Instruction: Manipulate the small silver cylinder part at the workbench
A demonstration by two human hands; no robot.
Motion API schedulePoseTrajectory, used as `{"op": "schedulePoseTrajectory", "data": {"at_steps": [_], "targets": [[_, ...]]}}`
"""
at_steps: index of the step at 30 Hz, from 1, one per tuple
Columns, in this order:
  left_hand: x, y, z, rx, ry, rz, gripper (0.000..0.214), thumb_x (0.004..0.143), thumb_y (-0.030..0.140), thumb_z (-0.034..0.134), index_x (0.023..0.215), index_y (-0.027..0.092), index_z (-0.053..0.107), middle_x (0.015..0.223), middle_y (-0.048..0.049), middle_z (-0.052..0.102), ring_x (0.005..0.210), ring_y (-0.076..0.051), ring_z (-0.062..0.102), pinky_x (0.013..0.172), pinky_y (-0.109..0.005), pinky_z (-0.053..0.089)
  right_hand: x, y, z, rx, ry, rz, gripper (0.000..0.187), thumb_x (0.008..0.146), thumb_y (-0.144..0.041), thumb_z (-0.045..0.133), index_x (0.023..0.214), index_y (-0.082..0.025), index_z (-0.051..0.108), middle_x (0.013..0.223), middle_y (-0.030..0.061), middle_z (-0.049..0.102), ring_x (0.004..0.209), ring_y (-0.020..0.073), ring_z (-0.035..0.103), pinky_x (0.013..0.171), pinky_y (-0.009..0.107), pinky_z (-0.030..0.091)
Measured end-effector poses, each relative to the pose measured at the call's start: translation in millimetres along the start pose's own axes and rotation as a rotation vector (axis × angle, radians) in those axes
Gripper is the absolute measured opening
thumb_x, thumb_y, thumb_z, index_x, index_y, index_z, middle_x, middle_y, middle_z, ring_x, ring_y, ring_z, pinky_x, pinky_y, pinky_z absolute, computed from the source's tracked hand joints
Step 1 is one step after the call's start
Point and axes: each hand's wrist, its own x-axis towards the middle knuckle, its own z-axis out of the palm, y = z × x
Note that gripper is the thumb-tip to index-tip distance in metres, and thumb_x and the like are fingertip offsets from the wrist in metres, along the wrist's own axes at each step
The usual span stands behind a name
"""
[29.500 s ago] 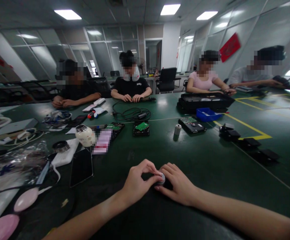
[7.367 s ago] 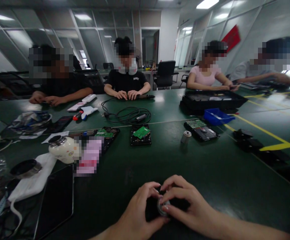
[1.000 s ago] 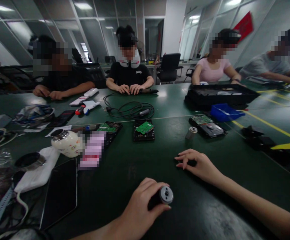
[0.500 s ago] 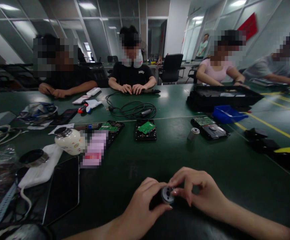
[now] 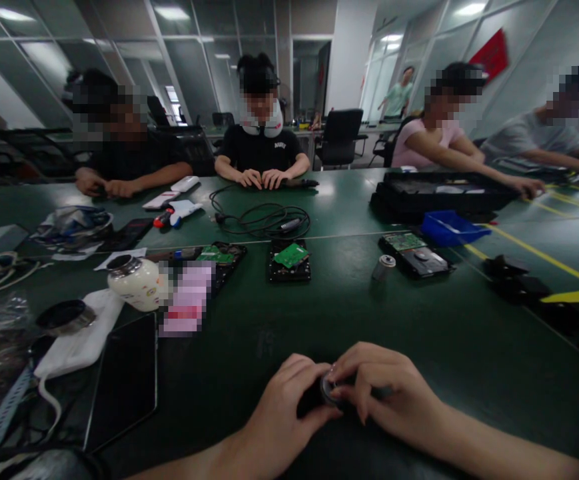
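Observation:
Low in the middle of the view, my left hand [image 5: 282,410] curls its thumb and fingers around a small cylindrical metal motor [image 5: 326,392]. The motor's round end face is turned toward my right hand [image 5: 386,390]. Thumb and fingertips of that hand are bent in a pinch against this face and its rim, covering most of it. Whether a small part sits between those fingertips is hidden. A similar metal motor [image 5: 384,268] stands upright farther off on the green table [image 5: 279,320].
Hard drives [image 5: 289,260] with green boards lie ahead, one [image 5: 418,253] beside a blue tray [image 5: 452,229] and a black bin [image 5: 444,193]. To the left are a cream flask [image 5: 139,285], a dark tablet [image 5: 124,377] and plastic bags. Several people sit around the table.
My right fingertips have moved left and slightly down over the motor's face, hiding more of it. Across the table, the person in pink now stretches an arm past the black bin.

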Motion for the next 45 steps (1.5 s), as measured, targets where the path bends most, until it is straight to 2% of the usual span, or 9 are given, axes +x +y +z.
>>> {"op": "schedulePoseTrajectory", "data": {"at_steps": [7,12,17,21,27,32,36,40,45], "targets": [[0.8,0.2,-0.9,-0.009,-0.009,0.025,0.028,0.08,0.017,0.073,0.106,0.021,0.065,0.097,-0.0039,0.065,0.092,-0.021,0.058,0.081,-0.033,0.048,-0.4,1.1,0.0,-0.071,0.059,0.088,0.015,0.078,-0.016,0.074,0.071,-0.018,0.061,0.078,0.0026,0.068,0.078,0.0143,0.065,0.069,0.025,0.052],[0.3,-2.3,0.8,-0.023,0.011,0.049,0.025,0.079,0.011,0.072,0.102,0.019,0.064,0.096,-0.0038,0.064,0.091,-0.02,0.058,0.08,-0.031,0.048,1.9,-3.3,-1.9,-0.07,-0.067,0.059,0.01,0.082,-0.01,0.068,0.086,-0.019,0.065,0.095,0.0044,0.072,0.097,0.0163,0.065,0.086,0.03,0.05],[1.3,-0.1,-0.1,-0.013,0.01,0.029,0.029,0.075,0.009,0.075,0.101,0.019,0.066,0.094,-0.0028,0.064,0.089,-0.02,0.058,0.079,-0.031,0.048,1.0,-1.3,-1.2,-0.072,-0.053,0.03,0.015,0.081,-0.005,0.063,0.082,-0.02,0.064,0.084,0.0015,0.072,0.088,0.0148,0.065,0.082,0.029,0.05],[1.3,0.4,-0.7,-0.011,-0.003,0.018,0.03,0.076,0.013,0.076,0.103,0.02,0.066,0.095,-0.0033,0.065,0.09,-0.021,0.058,0.079,-0.032,0.048,1.3,-2.3,-1.8,-0.089,-0.001,0.055,0.011,0.081,-0.01,0.067,0.082,-0.02,0.063,0.081,0.0015,0.07,0.079,0.014,0.064,0.074,0.028,0.051],[0.7,0.1,0.4,-0.023,0.008,0.033,0.029,0.076,0.01,0.075,0.102,0.019,0.066,0.096,-0.0029,0.065,0.091,-0.02,0.058,0.081,-0.031,0.048,1.3,-3.6,-1.7,-0.077,-0.05,0.034,0.016,0.082,-0.005,0.063,0.087,-0.02,0.065,0.092,0.0042,0.072,0.095,0.0167,0.065,0.086,0.032,0.05],[0.8,3.3,-1.8,-0.003,-0.012,0.019,0.027,0.079,0.016,0.074,0.104,0.02,0.067,0.095,-0.0035,0.065,0.091,-0.021,0.058,0.08,-0.032,0.048,2.0,-0.9,-3.4,-0.013,-0.009,-0.022,0.017,0.083,-0.004,0.063,0.079,-0.02,0.065,0.084,0.0015,0.073,0.087,0.0149,0.067,0.082,0.03,0.052],[0.7,3.1,-3.7,-0.001,-0.026,-0.004,0.039,0.077,0.019,0.077,0.114,0.024,0.064,0.101,-0.0035,0.065,0.096,-0.022,0.058,0.086,-0.034,0.047,4.4,18.8,-24.1,-0.027,0.122,0.09,0.013,0.085,-0.013,0.064,0.074,-0.02,0.064,0.088,0.0045,0.072,0.087,0.0172,0.068,0.076,0.031,0.056],[0.2,4.3,-5.0,-0.012,-0.038,-0.034,0.042,0.077,0.02,0.077,0.117,0.025,0.063,0.105,-0.0038,0.065,0.099,-0.022,0.058,0.09,-0.036,0.047,-0.2,60.4,-53.3,-0.159,0.242,0.288,0.018,0.082,-0.027,0.069,0.068,-0.018,0.062,0.09,0.0082,0.071,0.093,0.0227,0.069,0.084,0.037,0.055],[0.7,5.1,-5.9,-0.011,-0.046,-0.05,0.042,0.077,0.02,0.077,0.117,0.025,0.063,0.106,-0.0037,0.065,0.1,-0.022,0.057,0.091,-0.037,0.047,-9.7,90.7,-69.3,-0.207,0.169,0.446,0.026,0.079,-0.039,0.07,0.071,-0.016,0.064,0.101,0.0122,0.07,0.098,0.0255,0.069,0.09,0.042,0.054]]}}
